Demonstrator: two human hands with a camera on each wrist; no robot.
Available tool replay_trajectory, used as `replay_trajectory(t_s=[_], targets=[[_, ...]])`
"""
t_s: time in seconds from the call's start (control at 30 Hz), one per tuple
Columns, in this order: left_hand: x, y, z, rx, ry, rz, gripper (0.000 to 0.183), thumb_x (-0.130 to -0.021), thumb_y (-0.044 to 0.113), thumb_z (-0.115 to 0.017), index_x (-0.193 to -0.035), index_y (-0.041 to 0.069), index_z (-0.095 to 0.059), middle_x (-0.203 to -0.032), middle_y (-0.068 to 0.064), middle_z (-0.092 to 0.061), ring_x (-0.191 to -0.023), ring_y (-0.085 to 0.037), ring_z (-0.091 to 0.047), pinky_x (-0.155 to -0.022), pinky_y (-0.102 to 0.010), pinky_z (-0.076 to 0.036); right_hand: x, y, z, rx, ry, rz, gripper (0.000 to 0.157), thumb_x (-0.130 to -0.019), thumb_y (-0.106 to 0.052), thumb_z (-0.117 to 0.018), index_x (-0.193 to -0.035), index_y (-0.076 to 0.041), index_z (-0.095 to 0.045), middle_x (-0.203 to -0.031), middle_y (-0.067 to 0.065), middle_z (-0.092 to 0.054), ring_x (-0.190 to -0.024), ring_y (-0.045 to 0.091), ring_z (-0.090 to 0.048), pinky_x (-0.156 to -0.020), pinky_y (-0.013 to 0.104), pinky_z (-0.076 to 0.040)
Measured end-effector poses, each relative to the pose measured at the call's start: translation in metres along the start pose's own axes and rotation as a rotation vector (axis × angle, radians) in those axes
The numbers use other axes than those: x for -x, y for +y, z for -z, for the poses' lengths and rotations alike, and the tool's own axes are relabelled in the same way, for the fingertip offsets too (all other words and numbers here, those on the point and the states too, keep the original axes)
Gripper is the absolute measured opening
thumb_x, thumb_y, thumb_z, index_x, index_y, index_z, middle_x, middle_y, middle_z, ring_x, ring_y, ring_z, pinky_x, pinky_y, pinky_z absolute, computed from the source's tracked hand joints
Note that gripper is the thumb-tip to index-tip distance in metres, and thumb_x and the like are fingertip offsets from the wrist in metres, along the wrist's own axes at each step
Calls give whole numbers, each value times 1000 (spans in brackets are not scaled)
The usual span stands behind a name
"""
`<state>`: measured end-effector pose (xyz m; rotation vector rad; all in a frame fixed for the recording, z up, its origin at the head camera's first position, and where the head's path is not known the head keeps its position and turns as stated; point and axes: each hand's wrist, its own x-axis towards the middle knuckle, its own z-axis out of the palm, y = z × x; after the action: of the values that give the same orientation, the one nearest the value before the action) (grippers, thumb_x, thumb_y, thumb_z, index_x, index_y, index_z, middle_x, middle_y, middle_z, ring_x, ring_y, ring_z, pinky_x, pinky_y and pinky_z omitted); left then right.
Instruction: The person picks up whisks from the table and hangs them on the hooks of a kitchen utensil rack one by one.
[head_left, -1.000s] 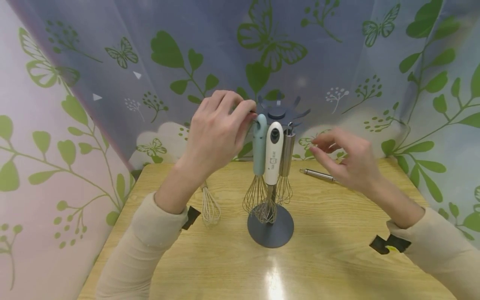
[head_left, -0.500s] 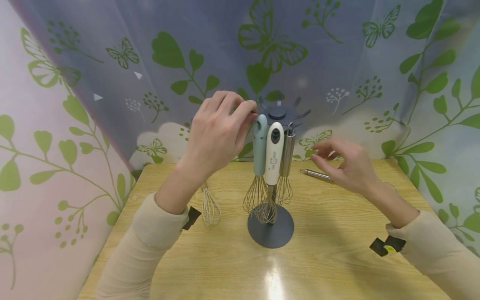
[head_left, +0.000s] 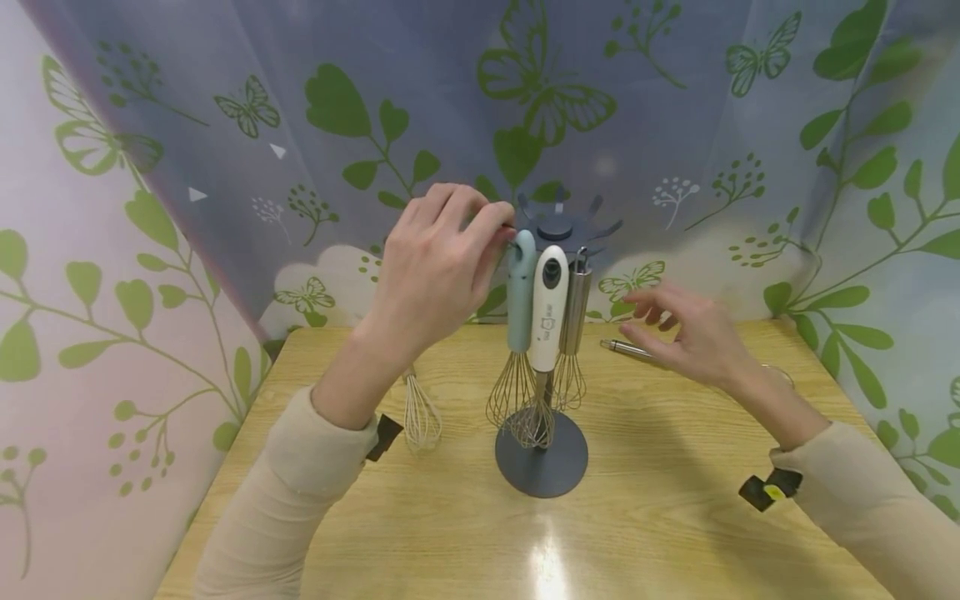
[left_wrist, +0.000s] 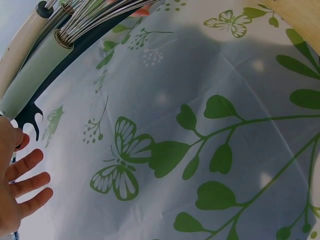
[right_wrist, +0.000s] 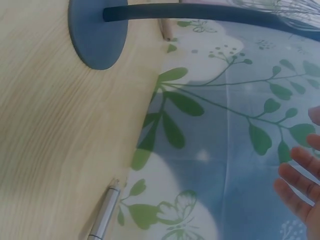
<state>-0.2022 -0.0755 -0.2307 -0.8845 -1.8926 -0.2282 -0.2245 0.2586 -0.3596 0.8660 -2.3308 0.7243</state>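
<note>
A dark utensil stand (head_left: 542, 475) with a round base and a ring of hooks holds three whisks. One whisk has a blue-green handle (head_left: 520, 300), one a white handle (head_left: 550, 317), one a steel handle (head_left: 576, 312). My left hand (head_left: 438, 258) pinches at a hook of the stand, right at the top of the blue-green handle; its fingertips are partly hidden. In the left wrist view, other fingers of that left hand (left_wrist: 22, 180) are spread. My right hand (head_left: 697, 333) holds nothing, its fingers loosely bent, to the right of the stand.
A smaller whisk (head_left: 422, 412) lies on the wooden table (head_left: 637, 533), left of the stand, partly behind my left forearm. A steel-handled utensil (head_left: 626, 348) lies at the back right, partly hidden by my right hand. Behind hangs a leaf-printed curtain (head_left: 420, 75).
My right hand has drifted slightly down and to the right, its fingers a little looser. The left hand stays at the stand's hook, and the hanging whisks have not moved.
</note>
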Motion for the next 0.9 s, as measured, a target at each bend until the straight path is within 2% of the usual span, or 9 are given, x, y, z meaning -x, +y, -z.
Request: replay_trajectory(t_s=[0.33,0.57,0.9], targets=[[1,0,-1,-2,-5,0,24,-112,22,-52,-107,9,-72,-98,-10,-71,-103,-32,-67,-80,-44,-58,5,15,-5,33,-102,-80,34,-90,-19,-81,-123,-12,-73,-96,4,-75,-82,21,-70,-67,34,-62],[0,0,0,5,-6,1,24,-111,24,-53,-108,9,-72,-99,-10,-71,-103,-33,-67,-80,-44,-58,8,30,-11,64,-156,-118,36,-93,-26,-79,-125,-14,-72,-96,7,-76,-81,21,-71,-66,28,-59],[1,-1,-1,5,-6,2,25,-111,24,-53,-108,9,-72,-99,-10,-71,-104,-33,-67,-81,-44,-58,12,48,-21,105,-237,-183,40,-96,-34,-76,-129,-13,-71,-102,7,-75,-85,19,-71,-66,28,-55]])
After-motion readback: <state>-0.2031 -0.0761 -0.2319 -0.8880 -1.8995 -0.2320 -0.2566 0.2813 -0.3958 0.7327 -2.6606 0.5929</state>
